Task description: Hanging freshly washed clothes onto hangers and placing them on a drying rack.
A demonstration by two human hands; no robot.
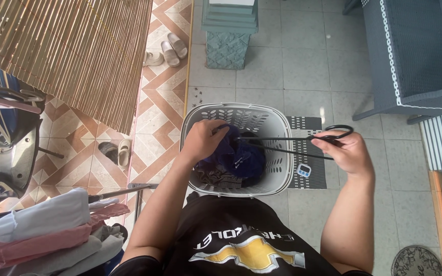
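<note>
Left hand (201,139) clamped on blue garment (236,153) in basket (277,179); right hand (346,149) gripping black hanger (287,140) above it. Likely snag of hanger end in cloth, or garment slipping back down.

A: Is the laundry basket (277,176) open from above?
B: Yes, though a black hanger (287,139) lies across it. Bare tiles spread far and right; a clothes rack (42,232) crowds the near left.
</note>
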